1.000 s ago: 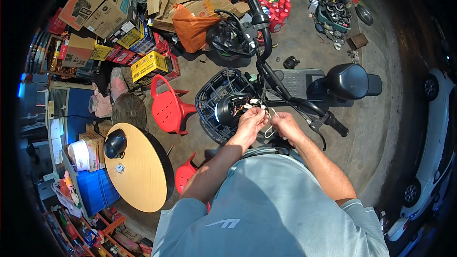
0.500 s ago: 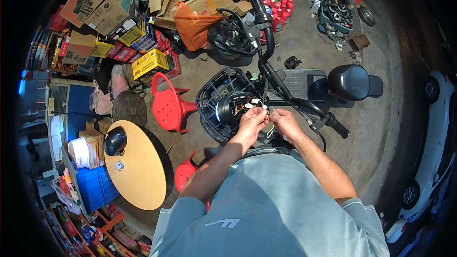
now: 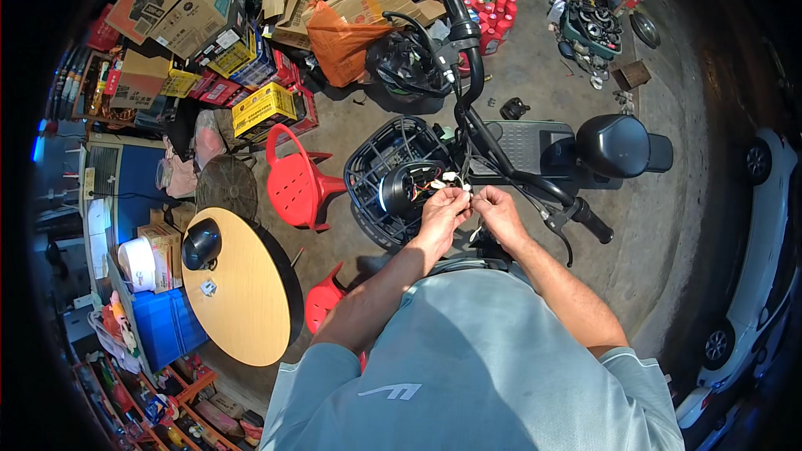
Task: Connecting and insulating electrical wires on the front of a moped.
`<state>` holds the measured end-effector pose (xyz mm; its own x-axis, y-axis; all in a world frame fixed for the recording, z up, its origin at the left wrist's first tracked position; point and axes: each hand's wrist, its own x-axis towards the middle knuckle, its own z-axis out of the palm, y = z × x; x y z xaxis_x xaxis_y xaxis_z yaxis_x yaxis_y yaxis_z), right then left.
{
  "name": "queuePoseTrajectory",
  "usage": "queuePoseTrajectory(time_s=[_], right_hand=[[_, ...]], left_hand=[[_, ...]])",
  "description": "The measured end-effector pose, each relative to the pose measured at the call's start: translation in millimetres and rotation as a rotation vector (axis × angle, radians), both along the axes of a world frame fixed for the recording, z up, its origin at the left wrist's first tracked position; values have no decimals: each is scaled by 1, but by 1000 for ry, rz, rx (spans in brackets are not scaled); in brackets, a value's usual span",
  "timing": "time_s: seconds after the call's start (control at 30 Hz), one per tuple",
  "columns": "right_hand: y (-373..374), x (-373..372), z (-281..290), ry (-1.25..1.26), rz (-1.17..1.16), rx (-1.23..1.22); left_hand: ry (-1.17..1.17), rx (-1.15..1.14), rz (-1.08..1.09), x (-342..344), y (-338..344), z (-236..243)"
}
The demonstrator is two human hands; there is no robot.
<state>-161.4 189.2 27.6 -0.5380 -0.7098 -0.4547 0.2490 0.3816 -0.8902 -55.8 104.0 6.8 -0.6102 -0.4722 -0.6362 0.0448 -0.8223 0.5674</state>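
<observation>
In front of me stands a scooter with black handlebars (image 3: 491, 144) and a black front basket (image 3: 375, 153). A round black headlight housing (image 3: 395, 193) sits in the basket, with coloured wires and white connectors (image 3: 449, 177) spilling from its open back. Beside these wires my left hand (image 3: 446, 210) is closed, thumb and fingers pinching a small white connector. My right hand (image 3: 494, 210) is pinched close against it, almost touching; a pale cable hangs below the fingers. What lies between the right fingertips is too small to make out.
Left of the basket are a red plastic chair (image 3: 299, 179) and a round wooden table (image 3: 238, 309) bearing a black helmet (image 3: 201, 244). Cardboard boxes (image 3: 180, 8) and an orange bag (image 3: 341, 43) pile up at the far left. The scooter's seat (image 3: 612, 145) lies to the right.
My right hand has moved slightly left, and its fingertips have closed in on my left hand. The left hand has stayed nearly in place.
</observation>
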Motion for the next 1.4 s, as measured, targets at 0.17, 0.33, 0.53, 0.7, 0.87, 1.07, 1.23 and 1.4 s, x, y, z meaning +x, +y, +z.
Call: queuePoseTrajectory(time_s=[0.17, 0.33, 0.53, 0.7, 0.87, 1.07, 1.23, 1.4], right_hand=[[0, 4, -7, 166, 9, 33], [3, 8, -9, 288, -5, -1], [1, 13, -6, 351, -45, 16], [2, 13, -10, 351, -73, 7], [2, 13, -11, 374, -66, 9], [1, 14, -9, 416, -61, 21], [1, 14, -8, 425, -53, 36], [2, 14, -7, 307, -64, 37]], left_hand=[[21, -26, -1, -2, 2, 1], [-11, -29, 44, -5, 4, 9], [15, -45, 45, -3, 6, 0], [30, -49, 51, -3, 6, -4], [31, -63, 55, -3, 7, -7], [-1, -84, 62, -5, 8, -8], [18, -110, 65, -6, 8, -7], [7, -111, 47, -5, 7, -13]])
